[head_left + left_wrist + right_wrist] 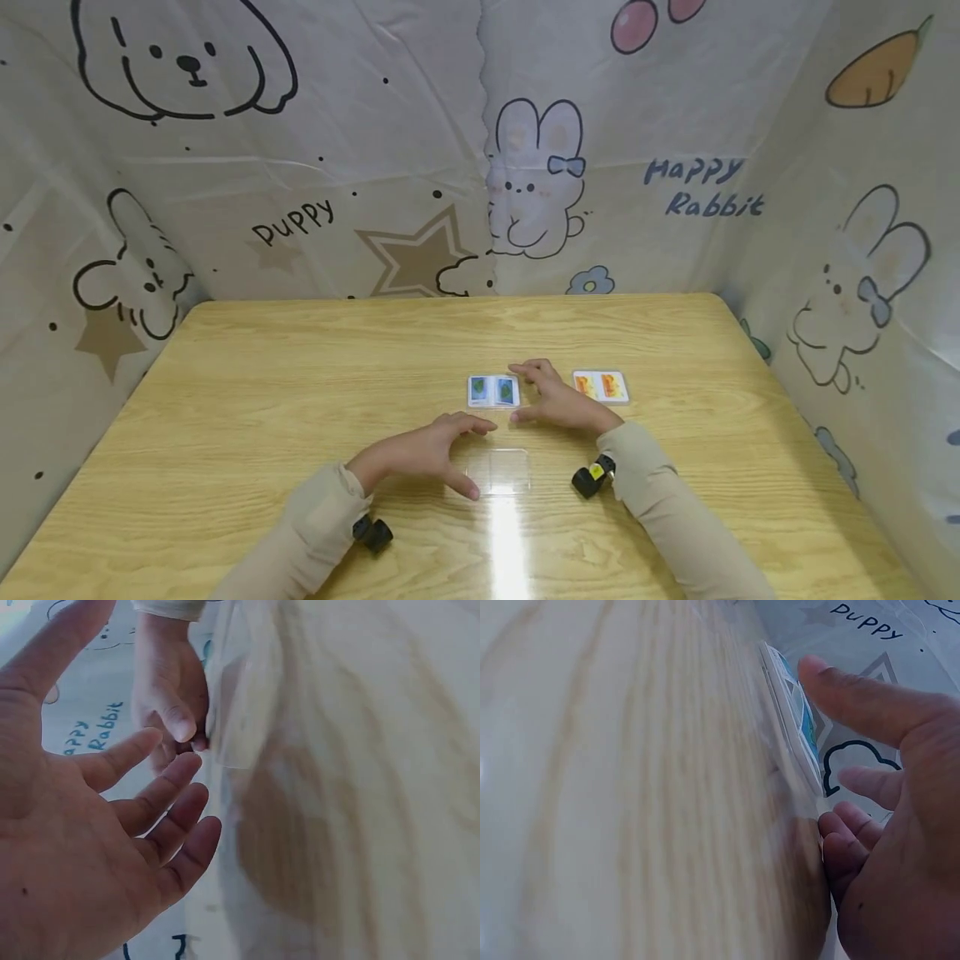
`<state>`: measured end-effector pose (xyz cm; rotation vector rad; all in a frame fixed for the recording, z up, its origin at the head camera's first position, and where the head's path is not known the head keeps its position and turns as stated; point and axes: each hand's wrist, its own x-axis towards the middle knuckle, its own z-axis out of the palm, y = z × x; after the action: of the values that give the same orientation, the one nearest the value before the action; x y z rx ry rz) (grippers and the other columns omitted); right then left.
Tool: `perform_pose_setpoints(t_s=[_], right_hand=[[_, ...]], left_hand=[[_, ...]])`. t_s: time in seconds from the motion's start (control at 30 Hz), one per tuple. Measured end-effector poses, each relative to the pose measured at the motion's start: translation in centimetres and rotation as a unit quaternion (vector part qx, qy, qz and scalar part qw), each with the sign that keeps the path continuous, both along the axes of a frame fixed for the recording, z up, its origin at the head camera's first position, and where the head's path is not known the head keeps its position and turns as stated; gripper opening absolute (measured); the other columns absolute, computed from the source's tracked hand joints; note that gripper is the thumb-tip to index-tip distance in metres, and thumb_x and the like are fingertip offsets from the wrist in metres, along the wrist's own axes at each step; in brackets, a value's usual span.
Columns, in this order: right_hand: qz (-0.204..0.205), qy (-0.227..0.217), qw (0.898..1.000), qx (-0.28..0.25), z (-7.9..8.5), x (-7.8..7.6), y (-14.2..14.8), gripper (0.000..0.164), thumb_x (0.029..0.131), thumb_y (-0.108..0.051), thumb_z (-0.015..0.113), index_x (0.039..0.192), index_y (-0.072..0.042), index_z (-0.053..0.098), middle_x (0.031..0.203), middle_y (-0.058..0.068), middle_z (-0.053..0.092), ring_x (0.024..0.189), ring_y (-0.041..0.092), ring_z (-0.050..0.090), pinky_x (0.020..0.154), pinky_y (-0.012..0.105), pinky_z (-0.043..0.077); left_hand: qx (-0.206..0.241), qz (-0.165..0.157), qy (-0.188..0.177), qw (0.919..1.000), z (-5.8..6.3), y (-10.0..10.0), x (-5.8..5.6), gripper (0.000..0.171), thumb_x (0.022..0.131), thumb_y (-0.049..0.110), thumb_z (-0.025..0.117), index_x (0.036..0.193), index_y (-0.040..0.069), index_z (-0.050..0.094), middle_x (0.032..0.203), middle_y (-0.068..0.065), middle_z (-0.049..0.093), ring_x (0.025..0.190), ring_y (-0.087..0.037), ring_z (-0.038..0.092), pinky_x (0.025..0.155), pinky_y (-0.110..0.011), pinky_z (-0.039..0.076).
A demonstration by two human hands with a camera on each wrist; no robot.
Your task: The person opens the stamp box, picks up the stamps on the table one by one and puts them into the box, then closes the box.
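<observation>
In the head view my left hand point(427, 452) hovers over the table with thumb and fingers spread. It is beside a clear, flat plastic piece point(510, 472), its thumb near the left edge. A stack of cards with blue and green pictures point(492, 391) lies in a clear case beyond. My right hand point(557, 402) is at that stack's right edge, fingers apart and gripping nothing. In the right wrist view the stack point(791, 712) is close to the thumb. Left of my right hand's wrist, a second card set with orange pictures point(613, 387) lies partly covered by that hand.
The wood-grain table point(262, 375) is enclosed at the back and sides by a printed cloth point(420, 125) with rabbits and stars. Black wrist cameras point(588, 479) hang under both sleeves. Light glares on the table's front middle.
</observation>
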<state>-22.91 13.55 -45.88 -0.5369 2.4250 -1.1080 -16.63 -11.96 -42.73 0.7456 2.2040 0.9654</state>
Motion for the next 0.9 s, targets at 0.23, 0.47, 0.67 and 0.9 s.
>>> perform_pose_setpoints(t_s=[0.23,0.47,0.67,0.9], right_hand=[[0.011,0.019,0.999,0.023,0.2,-0.1,-0.1,0.081,0.082,-0.032,0.076,0.149,-0.013,0.034,0.145,0.017,0.027,0.135,0.034,0.03,0.112,0.055,0.027],[0.019,0.023,0.998,0.05,0.3,-0.1,-0.1,0.079,0.084,-0.03,0.075,0.149,-0.013,0.034,0.15,0.019,0.023,0.141,0.037,0.02,0.114,0.058,0.022],[0.024,0.031,0.998,0.044,0.3,-0.1,-0.1,0.076,0.086,-0.028,0.072,0.149,-0.01,0.034,0.149,0.019,0.024,0.14,0.037,0.023,0.114,0.057,0.023],[0.031,0.041,0.997,0.055,0.0,-0.3,-0.1,0.073,0.088,-0.029,0.07,0.149,-0.011,0.033,0.148,0.019,0.025,0.139,0.037,0.023,0.113,0.058,0.024]], left_hand=[[-0.016,0.004,0.004,0.9999,-1.2,-0.4,0.2,0.087,0.074,0.039,0.082,0.146,0.019,0.039,0.148,-0.005,0.04,0.135,-0.026,0.034,0.11,-0.051,0.032],[-0.015,0.003,0.044,0.9989,-1.9,-0.5,0.5,0.085,0.073,0.038,0.083,0.144,0.015,0.042,0.14,-0.004,0.045,0.127,-0.023,0.04,0.108,-0.048,0.035],[-0.033,0.004,0.098,0.9946,-2.1,-0.2,1.0,0.084,0.072,0.044,0.083,0.142,0.017,0.045,0.132,-0.002,0.048,0.12,-0.02,0.043,0.103,-0.046,0.038],[-0.056,0.017,0.153,0.9865,-2.4,0.2,1.5,0.079,0.071,0.043,0.083,0.138,0.017,0.051,0.124,0.0,0.05,0.113,-0.017,0.045,0.098,-0.041,0.04]])
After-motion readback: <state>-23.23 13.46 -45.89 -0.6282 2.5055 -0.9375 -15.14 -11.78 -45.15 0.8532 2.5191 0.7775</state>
